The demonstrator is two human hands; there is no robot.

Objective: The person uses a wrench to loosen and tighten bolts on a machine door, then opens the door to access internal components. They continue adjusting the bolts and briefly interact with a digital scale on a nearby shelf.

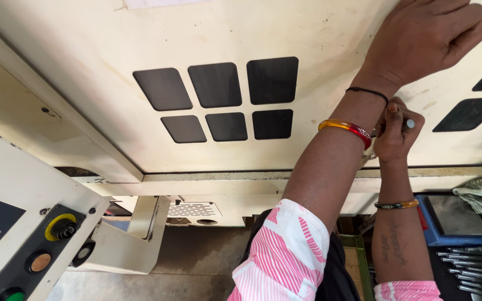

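We've got our left hand (428, 36) pressed flat on the stiff, heavy-looking cream panel (319, 44), right hand (394, 131) fisted round a slim, rigid handle (409, 124) (grip near its end).

Left hand (428, 36): raised highest against the cream machine panel (308, 33), fingers curled loosely, forearm crossing in front of the other arm.
Right hand (395, 131): lower on the panel, just below the left wrist, fist closed, forearm upright.
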